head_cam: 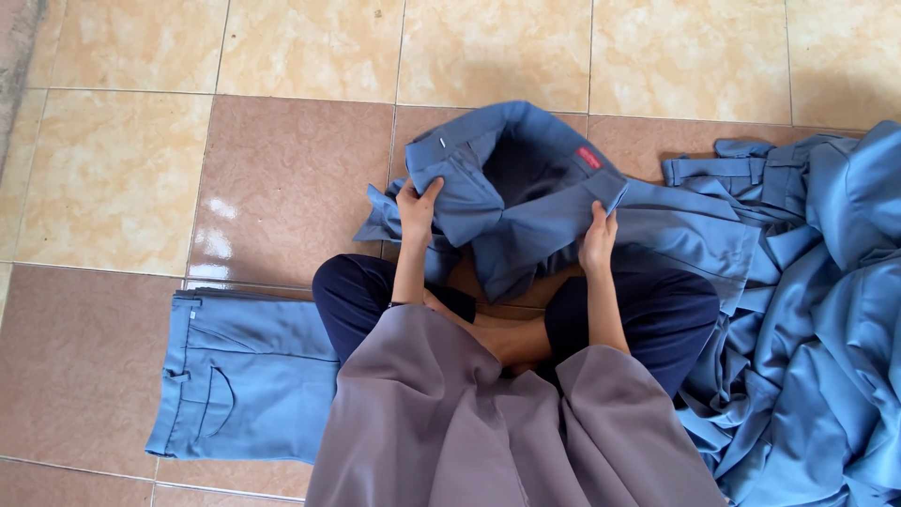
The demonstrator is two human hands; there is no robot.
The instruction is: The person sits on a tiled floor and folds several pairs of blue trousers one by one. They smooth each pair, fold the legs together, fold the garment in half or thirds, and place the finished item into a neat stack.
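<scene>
Head-worn view, steeply downward, close.

Blue trousers (526, 202) lie crumpled on the tiled floor (282, 178), waistband gaping open and raised, a small red tag inside.

The person wears a loose, wide garment (441, 422) in a muted greyish mauve, plain and without print, that falls in broad soft folds over the lower body and spreads towards the bottom of the view. Beneath it are dark navy trousers (352, 296), smooth and unpatterned, covering both legs; the cloth shows at either side, below the wrists. Both forearms are bare, with no sleeve reaching them. A thin dark band (398, 303) circles the left forearm, well back from the fingers. The left hand (415, 208) and right hand (598, 239) are bare too, with no gloves. One bare foot (502, 340) shows between the trouser legs.
</scene>
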